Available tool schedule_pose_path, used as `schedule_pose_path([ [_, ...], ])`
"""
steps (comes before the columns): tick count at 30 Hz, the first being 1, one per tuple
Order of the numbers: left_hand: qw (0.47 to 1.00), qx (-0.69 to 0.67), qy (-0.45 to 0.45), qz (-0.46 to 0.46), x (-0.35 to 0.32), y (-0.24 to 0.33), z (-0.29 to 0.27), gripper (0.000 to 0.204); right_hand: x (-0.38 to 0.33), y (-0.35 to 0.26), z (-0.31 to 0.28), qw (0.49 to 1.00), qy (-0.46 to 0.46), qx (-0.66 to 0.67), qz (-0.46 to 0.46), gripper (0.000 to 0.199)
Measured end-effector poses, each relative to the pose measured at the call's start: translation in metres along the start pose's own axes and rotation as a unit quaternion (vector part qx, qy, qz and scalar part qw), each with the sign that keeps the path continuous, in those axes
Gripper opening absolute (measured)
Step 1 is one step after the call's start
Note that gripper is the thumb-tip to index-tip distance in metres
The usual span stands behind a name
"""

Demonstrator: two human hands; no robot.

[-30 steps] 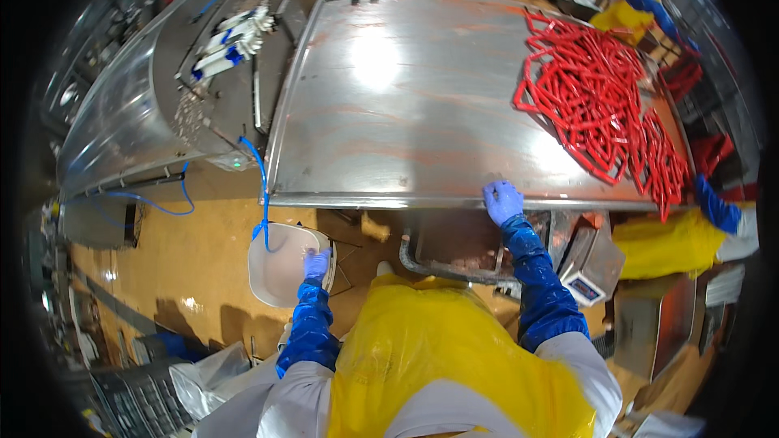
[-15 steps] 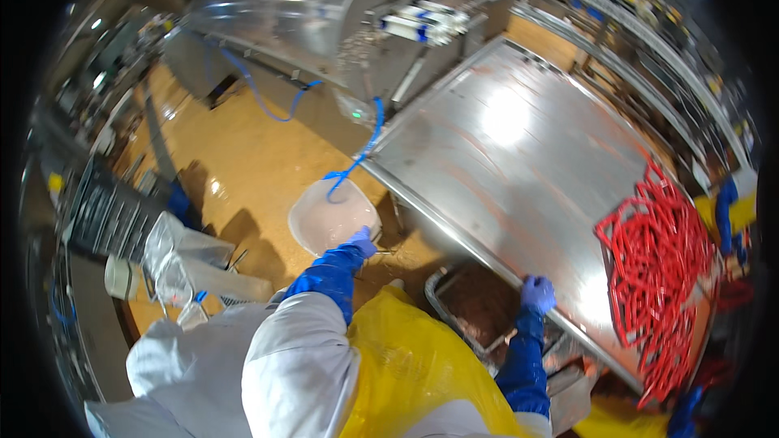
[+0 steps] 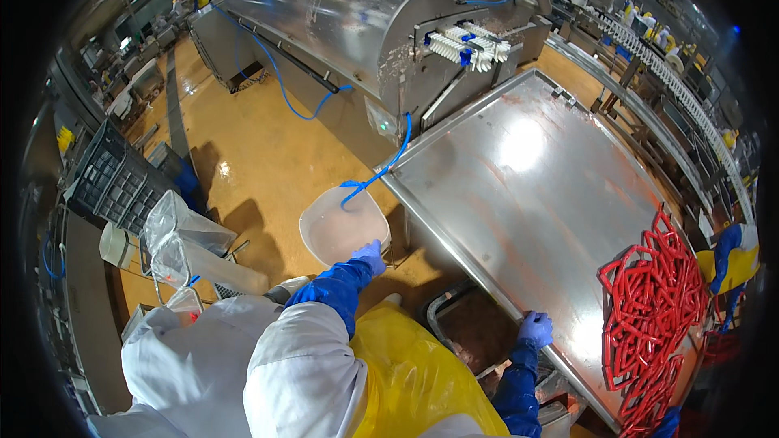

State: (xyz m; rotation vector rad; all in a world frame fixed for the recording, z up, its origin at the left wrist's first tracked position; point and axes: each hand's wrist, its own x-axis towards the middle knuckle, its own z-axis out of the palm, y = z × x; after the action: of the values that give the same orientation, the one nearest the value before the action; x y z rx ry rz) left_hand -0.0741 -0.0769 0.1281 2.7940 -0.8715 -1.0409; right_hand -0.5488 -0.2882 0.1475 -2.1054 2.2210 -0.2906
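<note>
In the head view, the only one, I stand beside a pale tub (image 3: 310, 235) and a steel table (image 3: 487, 219), my gloved left hand (image 3: 370, 257) at the tub's near right rim, my gloved right hand (image 3: 535, 329) resting on the table's near edge. The left fingers look bent at the rim, but part of them is hidden, so I cannot tell whether they clasp it; the right ones are curled, and whether they clench the edge I cannot tell either. The step in hand, I judge, is steadying the tub while bracing on the table; any next move would call for a sure hold and a level tub. The count: two hands of mine, one tub, one table, one blue hose (image 3: 402, 152) reaching over the tub's far rim, one heap of red links (image 3: 649, 316), too tangled to number, one metal-rimmed basin (image 3: 436, 305) below the table's edge, one round-backed machine (image 3: 324, 8) beyond
</note>
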Motion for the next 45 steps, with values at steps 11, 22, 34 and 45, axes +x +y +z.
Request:
schedule_pose_path([
  [11,1.0,-0.001,0.01,0.011,0.004,-0.005,0.005,0.056,0.001,-0.005,-0.004,0.999,-0.023,-0.021,0.009,0.032],
  [22,0.999,0.015,0.032,0.029,0.016,-0.012,0.02,0.075,0.003,-0.001,-0.016,0.999,-0.007,0.038,-0.027,0.034],
  [34,0.998,0.062,0.014,0.009,0.025,-0.002,0.025,0.087,0.004,0.0,-0.012,0.999,-0.023,0.005,0.037,0.028],
  [45,0.999,0.044,0.026,0.019,0.015,0.002,0.021,0.079,0.006,0.002,-0.009,0.998,-0.038,0.012,0.042,0.03],
])
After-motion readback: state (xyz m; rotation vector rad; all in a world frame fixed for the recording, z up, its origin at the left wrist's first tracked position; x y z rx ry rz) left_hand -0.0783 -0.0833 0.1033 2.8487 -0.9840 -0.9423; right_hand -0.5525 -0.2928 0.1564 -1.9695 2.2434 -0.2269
